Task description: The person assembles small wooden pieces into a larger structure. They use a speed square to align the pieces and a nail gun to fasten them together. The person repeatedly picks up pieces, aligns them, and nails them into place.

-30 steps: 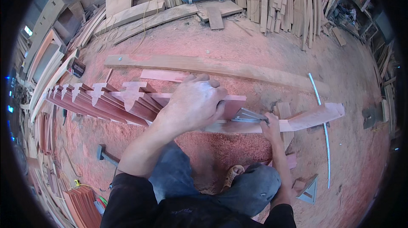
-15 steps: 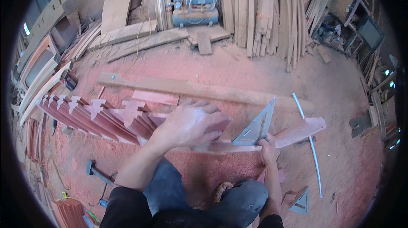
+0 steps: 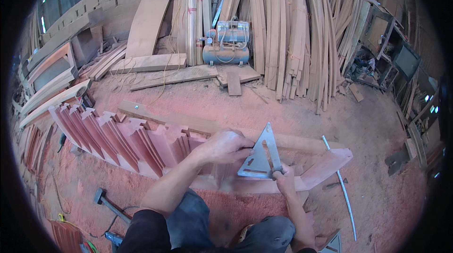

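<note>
A metal triangular speed square (image 3: 258,158) stands at the long pinkish wooden beam (image 3: 325,168), with my right hand (image 3: 284,180) closed round its lower right corner. My left hand (image 3: 226,146) is bent with its fingers pressed together. Its fingertips reach the left edge of the square, and what they pinch, if anything, is too small to make out. Left of my hands, several grooved reddish wooden pieces (image 3: 137,144) stand in a row along the beam. My left forearm and hand hide part of the row.
A hammer (image 3: 111,203) lies on the dusty floor at the left. A thin pale rod (image 3: 347,196) lies at the right, by the beam's end. A plank (image 3: 297,142) rests beyond the beam. Farther back are an air compressor (image 3: 226,54) and stacked timber (image 3: 292,41).
My right hand has moved the square leftward along the beam. My left hand has come from above a wooden piece to the square's edge. The whole view has tilted upward.
</note>
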### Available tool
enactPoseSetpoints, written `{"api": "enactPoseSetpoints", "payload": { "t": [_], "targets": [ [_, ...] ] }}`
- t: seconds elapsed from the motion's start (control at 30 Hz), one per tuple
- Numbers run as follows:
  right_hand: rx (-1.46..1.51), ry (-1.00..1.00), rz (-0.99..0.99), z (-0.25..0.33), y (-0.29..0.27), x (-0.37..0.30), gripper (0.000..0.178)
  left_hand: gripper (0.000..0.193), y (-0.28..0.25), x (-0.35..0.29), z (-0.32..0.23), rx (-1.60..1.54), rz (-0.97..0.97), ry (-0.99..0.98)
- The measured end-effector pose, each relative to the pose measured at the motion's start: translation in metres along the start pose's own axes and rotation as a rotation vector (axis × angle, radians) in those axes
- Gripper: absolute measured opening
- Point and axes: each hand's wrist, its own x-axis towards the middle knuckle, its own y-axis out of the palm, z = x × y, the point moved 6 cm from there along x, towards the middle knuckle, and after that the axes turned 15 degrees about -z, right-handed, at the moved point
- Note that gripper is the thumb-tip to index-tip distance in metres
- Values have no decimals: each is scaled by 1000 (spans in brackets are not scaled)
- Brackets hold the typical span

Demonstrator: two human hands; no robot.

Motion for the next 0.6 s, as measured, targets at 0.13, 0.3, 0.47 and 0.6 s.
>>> {"api": "enactPoseSetpoints", "payload": {
  "t": [0.13,0.3,0.47,0.6],
  "targets": [
    [22,-21,-21,-5,6,-3,11,25,0,-2,5,-57,4,2],
    [110,42,64,-8,16,-3,13,26,0,-5,8,-133,24,-12],
    [104,52,50,-5,19,-3,15,20,-1,-5,5,-147,15,-12],
    [66,67,99,-2,20,-6,15,30,0,-4,5,-184,49,-66]
  ]
}}
